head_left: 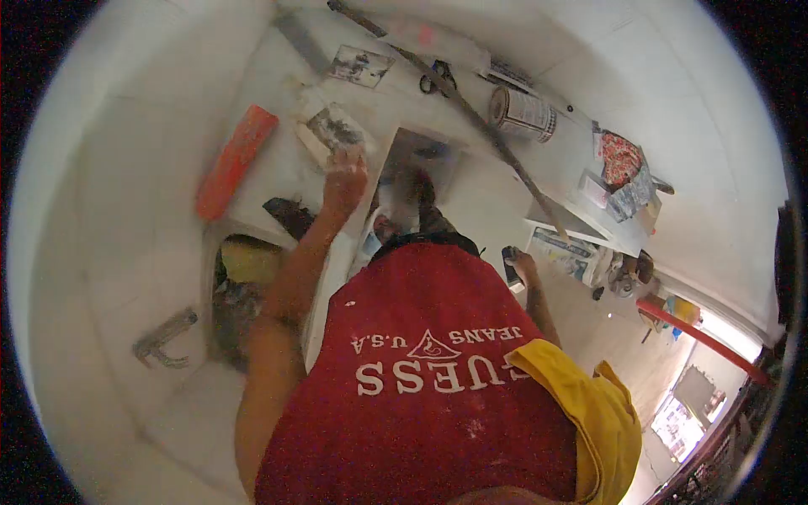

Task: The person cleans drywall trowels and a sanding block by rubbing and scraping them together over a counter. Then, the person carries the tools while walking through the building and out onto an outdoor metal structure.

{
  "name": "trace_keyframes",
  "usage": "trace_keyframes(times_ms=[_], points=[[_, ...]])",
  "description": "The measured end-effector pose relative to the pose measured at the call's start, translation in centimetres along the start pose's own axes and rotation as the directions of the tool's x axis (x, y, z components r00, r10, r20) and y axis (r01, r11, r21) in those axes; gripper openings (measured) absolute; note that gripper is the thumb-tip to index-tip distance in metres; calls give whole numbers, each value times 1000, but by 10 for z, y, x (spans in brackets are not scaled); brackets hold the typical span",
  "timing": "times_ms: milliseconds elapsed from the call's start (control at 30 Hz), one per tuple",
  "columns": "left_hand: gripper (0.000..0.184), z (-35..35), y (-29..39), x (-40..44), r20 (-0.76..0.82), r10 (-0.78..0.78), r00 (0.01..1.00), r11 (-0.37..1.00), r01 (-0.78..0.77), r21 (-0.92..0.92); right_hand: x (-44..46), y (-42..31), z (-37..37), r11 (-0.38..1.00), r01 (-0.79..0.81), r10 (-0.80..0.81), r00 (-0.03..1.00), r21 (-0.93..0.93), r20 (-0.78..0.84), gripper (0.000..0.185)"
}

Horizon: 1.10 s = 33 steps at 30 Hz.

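Observation:
My left hand [346, 181] reaches forward on the left, its fingers closed on the near edge of a pale, flat rectangular piece with a dark smudged patch [330, 128]. On the right, my right hand [523, 266] is wrapped around a small dark object [510, 264] whose kind I cannot make out. Between the hands, a grey-brown panel [418, 151] stands in front of my body, partly blurred. Beside my left forearm lies a dark crumpled thing [290, 217].
An orange-red bar [237, 162] and an open bin [217, 278] stand at left. A long stick [471, 118] crosses above scissors [438, 79] and near a metal can [523, 114]. A white-topped surface [602, 229] bears a red patterned bag [620, 158] at right.

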<state>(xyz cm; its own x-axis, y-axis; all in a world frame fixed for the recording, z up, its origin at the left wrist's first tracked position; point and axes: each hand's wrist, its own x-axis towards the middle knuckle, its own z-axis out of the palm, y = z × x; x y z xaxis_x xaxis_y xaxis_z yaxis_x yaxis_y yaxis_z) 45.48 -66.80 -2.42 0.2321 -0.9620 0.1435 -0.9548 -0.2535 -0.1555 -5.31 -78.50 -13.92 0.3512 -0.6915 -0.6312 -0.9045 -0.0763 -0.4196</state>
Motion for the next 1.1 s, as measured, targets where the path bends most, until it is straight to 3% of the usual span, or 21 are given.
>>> trace_keyframes(times_ms=[33, 67, 167, 300, 333, 433, 500, 567, 667, 767, 800, 833, 867, 900, 967, 1000, 1100], points=[[50, 11, 13, -9, 12, -1, 1000, 1000, 1, 8, -16, -24, -18, 998, -50, 51, 998, 39, -27, 44], [53, 18, 22, -13, 24, -5, 1000, 1000, 5, 14, -15, -26, -22, 976, 35, -60, 992, -213, -113, 41], [62, 25, 39, -26, 270, -80, 960, 990, 107, -88, -19, -60, -48, 994, 2, -4, 1000, -110, -16, 43], [67, 15, 31, -5, 234, -91, 968, 979, 131, -159, -15, -104, -65, 959, 166, -176, 984, -232, -24, 52], [67, 22, 25, 4, 214, -113, 970, 982, 142, -126, -3, -122, -64, 879, 259, -264, 964, -401, 44, 54], [62, 30, 7, 23, 94, -227, 969, 970, 234, -69, -13, -195, -79, 917, 217, -211, 976, -334, 54, 66], [55, 26, 4, 28, 50, -175, 983, 974, 180, -135, 4, -195, -75, 904, 297, -308, 951, -307, 12, 66], [46, 33, 8, 29, 50, -12, 999, 950, 27, -312, 3, -230, -79, 889, 355, -366, 931, -289, 20, 64], [33, 55, 13, 35, 37, 134, 990, 758, -78, -647, 30, -262, -71, 849, 486, -489, 871, -209, 41, 65], [26, 62, -19, 7, 102, -52, 993, 896, 92, -434, 15, -348, -64, 806, 587, -590, 807, -80, -22, 50], [32, 50, -38, 11, 368, -165, 915, 826, 332, -455, 23, -364, -50, 778, 608, -621, 783, -160, -43, 49], [40, 41, -55, 19, 610, -238, 756, 727, 555, -404, 34, -378, -37, 744, 623, -652, 756, -241, -61, 49], [45, 53, -56, 18, 329, -457, 826, 736, 559, -381, 52, -388, -19, 696, 674, -706, 705, -247, -65, 50], [51, 72, -52, 15, 1, -611, 791, 738, 571, -361, 69, -392, 1, 643, 722, -756, 651, -256, -66, 51], [60, 87, -50, 13, -267, -711, 651, 697, 601, -391, 82, -408, 40, 607, 676, -778, 613, -417, -138, 51], [63, 87, -46, 14, -198, -736, 647, 658, 615, -435, 89, -412, 50, 582, 643, -791, 589, -497, -165, 52], [61, 85, -43, 12, -77, -783, 617, 555, 638, -533, 62, -424, 47, 565, 715, -816, 558, -412, -152, 52]])
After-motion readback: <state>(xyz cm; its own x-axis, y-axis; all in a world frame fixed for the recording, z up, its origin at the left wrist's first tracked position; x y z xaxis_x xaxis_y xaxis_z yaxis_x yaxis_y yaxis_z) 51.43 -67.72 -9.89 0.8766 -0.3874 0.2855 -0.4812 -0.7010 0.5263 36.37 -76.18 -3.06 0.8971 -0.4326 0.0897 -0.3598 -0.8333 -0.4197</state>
